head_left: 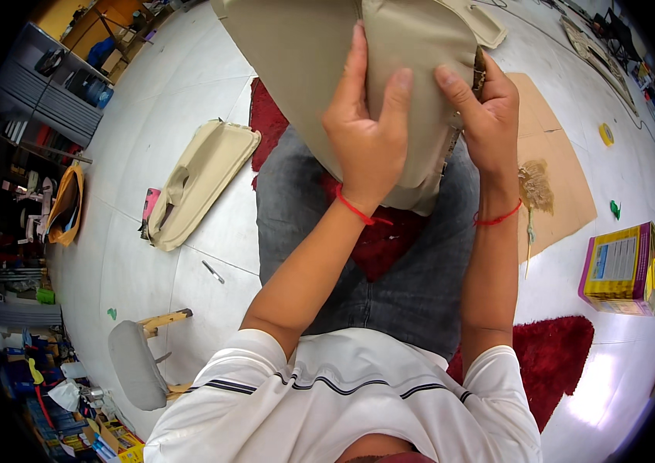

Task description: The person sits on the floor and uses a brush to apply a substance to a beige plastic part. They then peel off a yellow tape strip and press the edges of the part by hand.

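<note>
A large panel covered in beige, leather-like material (412, 46) rests over my lap, its upper end running out of view. A seam runs down its face. My left hand (370, 143) presses on the cover, index finger and thumb stretched out along the seam; its other fingers are hard to make out. At the panel's right edge, my right hand (489, 116) grips the rim, thumb on the front and fingers behind. Rough dark backing shows along that edge, below the right hand. Both wrists wear red cords.
Another beige trim panel (200, 184) lies on the floor at left, near a pen-like object (212, 272). To the right, a brush (530, 224) rests on stained cardboard (567, 174), beyond a rectangular tin (622, 270). A grey-padded stool (136, 364) stands lower left; red rugs (551, 355) lie around me.
</note>
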`<state>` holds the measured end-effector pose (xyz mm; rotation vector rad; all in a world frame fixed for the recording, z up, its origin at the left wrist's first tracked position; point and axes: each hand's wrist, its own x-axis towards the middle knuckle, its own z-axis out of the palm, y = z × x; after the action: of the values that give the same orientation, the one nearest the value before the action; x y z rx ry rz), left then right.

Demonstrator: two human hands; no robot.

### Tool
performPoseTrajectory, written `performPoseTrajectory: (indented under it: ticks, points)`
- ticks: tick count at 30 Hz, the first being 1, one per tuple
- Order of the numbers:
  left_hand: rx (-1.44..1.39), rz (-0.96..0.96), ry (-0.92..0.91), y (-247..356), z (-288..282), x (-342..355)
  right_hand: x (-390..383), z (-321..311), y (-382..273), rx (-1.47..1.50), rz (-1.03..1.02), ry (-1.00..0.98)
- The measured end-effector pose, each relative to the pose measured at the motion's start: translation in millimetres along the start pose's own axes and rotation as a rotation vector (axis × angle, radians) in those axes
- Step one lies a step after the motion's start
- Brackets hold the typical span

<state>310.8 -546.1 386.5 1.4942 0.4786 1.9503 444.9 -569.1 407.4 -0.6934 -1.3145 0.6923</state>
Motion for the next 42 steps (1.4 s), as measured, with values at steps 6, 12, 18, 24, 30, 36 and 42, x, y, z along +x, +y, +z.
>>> performPoseTrajectory:
  ticks: [6,12,18,24,30,36,42]
  points:
    - [0.558,0.328,-0.176,0,-9,19,0,-6,-1,0.126,0.026,0.023]
    - [0.937,0.456,-0.827,72,-13,127,2,-18,2,0.081,-0.046,0.061]
    - [1.004,0.048,-1.220,99,19,170,25,-5,-15,-0.071,-0.038,0.125]
    - [1.008,-0.108,-1.281,105,36,184,31,-9,-21,-0.046,0.055,0.081]
    - [0.999,-0.267,-1.383,99,48,184,26,-18,-27,-0.100,0.110,0.057]
    - [1.197,-0.268,-1.378,115,79,166,25,-31,-14,-0.050,0.088,0.151]
    - [1.125,-0.378,-1.339,110,76,164,49,-42,-52,-0.419,0.063,0.010]
